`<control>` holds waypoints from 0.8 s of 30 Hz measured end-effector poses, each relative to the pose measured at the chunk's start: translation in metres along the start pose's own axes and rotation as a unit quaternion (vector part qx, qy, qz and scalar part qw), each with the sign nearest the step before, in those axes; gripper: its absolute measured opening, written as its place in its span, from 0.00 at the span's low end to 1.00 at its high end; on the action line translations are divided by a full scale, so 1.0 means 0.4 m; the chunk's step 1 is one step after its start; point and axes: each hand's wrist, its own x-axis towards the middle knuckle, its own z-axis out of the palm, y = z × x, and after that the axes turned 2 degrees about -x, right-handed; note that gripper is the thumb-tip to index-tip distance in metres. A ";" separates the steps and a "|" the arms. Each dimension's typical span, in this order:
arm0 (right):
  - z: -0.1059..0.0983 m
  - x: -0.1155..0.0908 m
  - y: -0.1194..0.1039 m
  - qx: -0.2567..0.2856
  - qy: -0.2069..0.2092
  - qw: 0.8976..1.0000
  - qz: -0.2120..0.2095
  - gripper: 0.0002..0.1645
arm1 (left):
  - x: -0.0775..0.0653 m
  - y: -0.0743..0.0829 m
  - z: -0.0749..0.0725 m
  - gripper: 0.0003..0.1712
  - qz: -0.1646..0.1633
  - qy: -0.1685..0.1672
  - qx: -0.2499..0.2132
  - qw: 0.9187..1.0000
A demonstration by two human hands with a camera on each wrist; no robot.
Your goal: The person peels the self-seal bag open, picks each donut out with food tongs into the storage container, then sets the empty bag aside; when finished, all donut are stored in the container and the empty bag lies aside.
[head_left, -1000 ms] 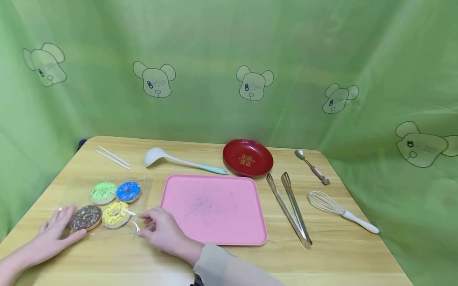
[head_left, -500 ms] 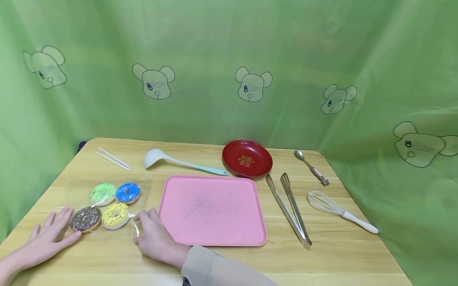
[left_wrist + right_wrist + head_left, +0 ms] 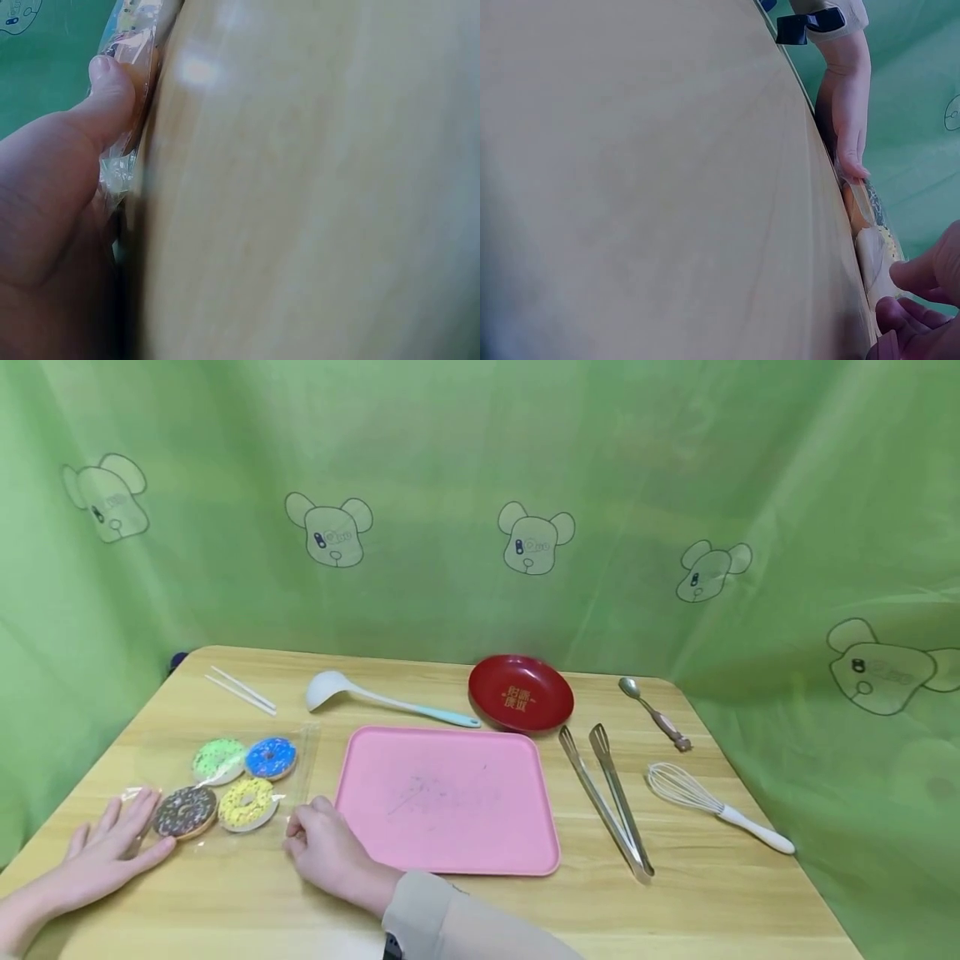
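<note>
A clear plastic bag (image 3: pixel 168 756) lies flat at the left of the table, holding a green donut (image 3: pixel 219 761), a blue donut (image 3: pixel 271 757), a yellow donut (image 3: pixel 247 803) and a brown donut (image 3: pixel 184 812). My left hand (image 3: pixel 108 843) rests with fingers spread on the bag's left edge, thumb tip beside the brown donut. Plastic shows under that thumb (image 3: pixel 112 94) in the left wrist view. My right hand (image 3: pixel 330 852) pinches the bag's near right corner with curled fingers, close to the pink tray (image 3: pixel 450 864). Both its thumb and fingertips (image 3: pixel 900 311) show in the right wrist view.
Behind the bag are white chopsticks (image 3: pixel 242 690) and a white ladle (image 3: pixel 390 700). A red plate (image 3: pixel 519 692) stands behind the tray. To the right lie metal tongs (image 3: pixel 611 806), a spoon (image 3: pixel 654 714) and a whisk (image 3: pixel 720 806). Green curtain (image 3: pixel 427 602) surrounds the table.
My right hand has curled its fingers in tighter at the bag's corner. The donuts have shifted slightly away from me with the bag. My left hand stays nearly in place.
</note>
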 end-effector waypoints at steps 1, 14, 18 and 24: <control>-0.001 0.001 0.001 -0.003 0.005 1.000 -0.004 0.06 | 0.001 0.000 0.000 0.45 0.002 0.003 0.001 1.000; -0.021 0.012 0.018 0.151 0.025 0.987 0.058 0.07 | 0.000 0.016 0.002 0.46 -0.006 -0.005 0.050 0.999; -0.035 0.012 0.034 0.171 0.035 0.982 0.076 0.07 | 0.005 0.016 0.000 0.46 -0.004 -0.009 0.056 0.998; -0.042 0.004 0.045 0.214 0.027 0.968 0.127 0.07 | 0.007 0.008 -0.002 0.47 -0.004 -0.009 0.057 0.998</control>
